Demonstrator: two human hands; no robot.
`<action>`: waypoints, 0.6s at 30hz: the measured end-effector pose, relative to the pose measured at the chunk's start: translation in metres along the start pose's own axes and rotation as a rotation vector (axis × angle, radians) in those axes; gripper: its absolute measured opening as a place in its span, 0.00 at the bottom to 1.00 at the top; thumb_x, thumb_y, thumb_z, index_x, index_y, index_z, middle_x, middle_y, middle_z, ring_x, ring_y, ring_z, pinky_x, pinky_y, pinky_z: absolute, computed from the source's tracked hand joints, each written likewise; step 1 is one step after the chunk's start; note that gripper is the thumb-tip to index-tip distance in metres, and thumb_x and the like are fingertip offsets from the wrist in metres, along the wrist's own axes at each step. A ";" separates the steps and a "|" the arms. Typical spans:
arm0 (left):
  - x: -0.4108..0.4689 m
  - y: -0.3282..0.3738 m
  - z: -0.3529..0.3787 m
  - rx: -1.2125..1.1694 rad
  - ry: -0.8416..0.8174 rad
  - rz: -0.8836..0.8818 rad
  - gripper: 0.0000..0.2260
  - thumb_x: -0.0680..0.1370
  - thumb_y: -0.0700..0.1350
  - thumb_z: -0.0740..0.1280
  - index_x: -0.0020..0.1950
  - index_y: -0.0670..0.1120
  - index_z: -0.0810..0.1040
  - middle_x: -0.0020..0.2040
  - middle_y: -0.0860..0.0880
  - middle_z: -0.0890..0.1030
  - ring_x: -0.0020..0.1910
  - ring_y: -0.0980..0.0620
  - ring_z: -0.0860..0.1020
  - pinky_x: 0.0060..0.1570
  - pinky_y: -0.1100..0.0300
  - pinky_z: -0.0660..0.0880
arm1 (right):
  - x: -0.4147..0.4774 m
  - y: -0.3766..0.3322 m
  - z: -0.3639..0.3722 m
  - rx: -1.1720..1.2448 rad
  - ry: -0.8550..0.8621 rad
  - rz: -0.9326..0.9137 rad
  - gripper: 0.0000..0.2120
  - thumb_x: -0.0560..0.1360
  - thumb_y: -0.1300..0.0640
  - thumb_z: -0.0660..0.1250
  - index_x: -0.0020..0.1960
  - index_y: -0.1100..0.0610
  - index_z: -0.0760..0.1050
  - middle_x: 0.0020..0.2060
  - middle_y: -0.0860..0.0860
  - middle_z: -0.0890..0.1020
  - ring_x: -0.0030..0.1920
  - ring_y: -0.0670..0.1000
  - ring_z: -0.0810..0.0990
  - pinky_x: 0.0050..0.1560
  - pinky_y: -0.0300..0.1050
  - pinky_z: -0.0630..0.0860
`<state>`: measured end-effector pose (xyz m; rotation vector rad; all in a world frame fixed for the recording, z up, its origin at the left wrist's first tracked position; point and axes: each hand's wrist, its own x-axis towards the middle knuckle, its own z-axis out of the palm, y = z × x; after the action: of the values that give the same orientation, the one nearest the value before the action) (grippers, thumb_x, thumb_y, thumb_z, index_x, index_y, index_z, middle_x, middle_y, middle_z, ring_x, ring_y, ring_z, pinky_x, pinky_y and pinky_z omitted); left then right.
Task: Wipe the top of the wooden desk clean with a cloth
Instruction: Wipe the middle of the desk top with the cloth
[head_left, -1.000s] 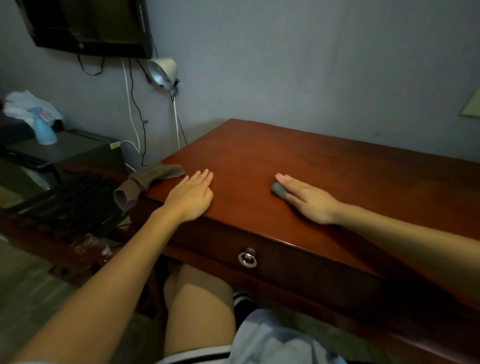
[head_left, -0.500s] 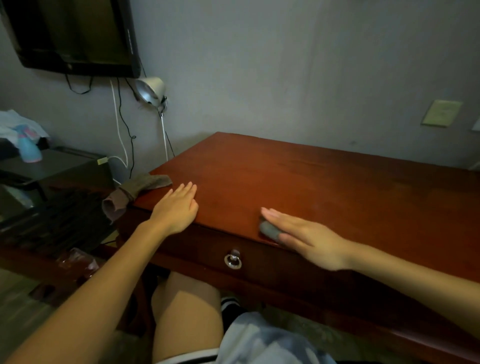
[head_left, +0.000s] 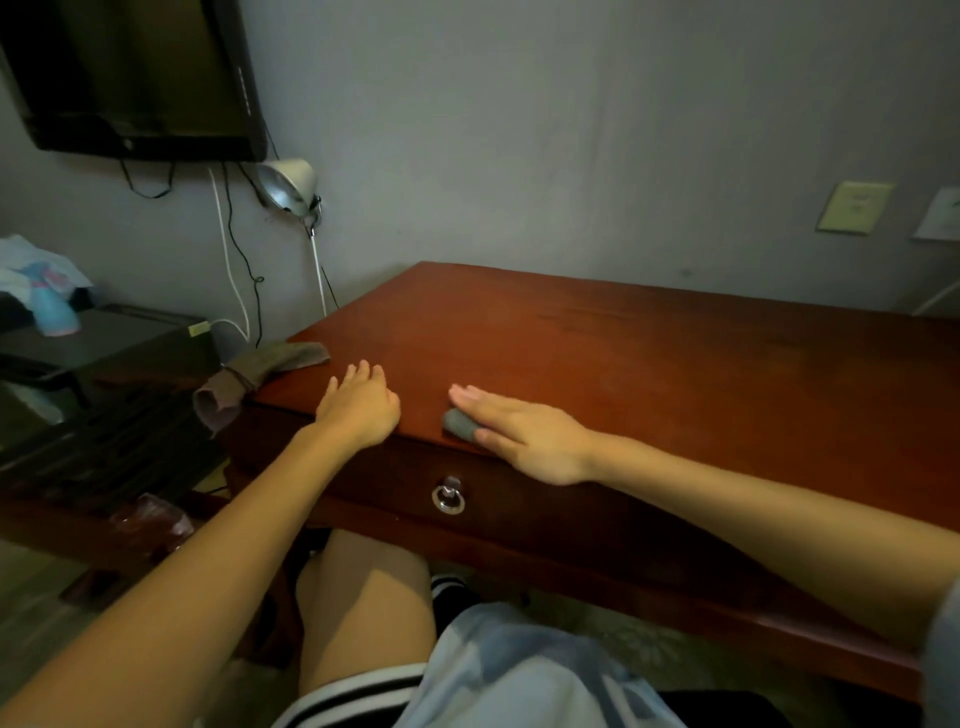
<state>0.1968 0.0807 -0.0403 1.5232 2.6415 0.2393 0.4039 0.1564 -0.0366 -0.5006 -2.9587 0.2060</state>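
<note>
Right hand (head_left: 524, 436), fingers straight, presses the small grey wadded cloth (head_left: 460, 423) onto the front edge of the red-brown wooden desk (head_left: 675, 364), now slid leftward, nearer the flat, empty left hand (head_left: 361, 408); front strip likely wiped.

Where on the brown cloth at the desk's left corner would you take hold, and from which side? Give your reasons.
Probably its flat end, pinched from above. That part of the brown cloth lies spread on the desk, while the rest hangs bunched over the left edge. The left hand rests flat nearby.
</note>
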 end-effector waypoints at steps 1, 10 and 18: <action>-0.001 0.004 -0.001 -0.004 -0.012 0.010 0.24 0.83 0.45 0.47 0.78 0.39 0.49 0.79 0.41 0.47 0.78 0.45 0.47 0.75 0.51 0.46 | -0.014 -0.001 -0.001 0.010 0.002 -0.027 0.25 0.83 0.54 0.51 0.78 0.55 0.49 0.76 0.46 0.51 0.75 0.39 0.47 0.67 0.24 0.39; -0.009 0.071 0.005 -0.043 0.023 0.263 0.24 0.84 0.49 0.48 0.79 0.42 0.51 0.79 0.44 0.48 0.78 0.48 0.47 0.75 0.53 0.45 | -0.103 0.089 -0.040 0.073 -0.026 0.294 0.23 0.82 0.50 0.51 0.75 0.43 0.49 0.74 0.38 0.52 0.75 0.40 0.51 0.72 0.34 0.47; -0.004 0.080 0.021 -0.047 0.023 0.251 0.24 0.84 0.51 0.46 0.79 0.45 0.51 0.79 0.48 0.50 0.78 0.52 0.48 0.75 0.55 0.44 | -0.021 0.090 -0.028 -0.030 0.021 0.390 0.24 0.83 0.48 0.48 0.78 0.50 0.49 0.77 0.46 0.53 0.76 0.44 0.51 0.73 0.39 0.47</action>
<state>0.2700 0.1187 -0.0471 1.8449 2.4371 0.3341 0.4564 0.2365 -0.0250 -1.0738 -2.8170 0.1926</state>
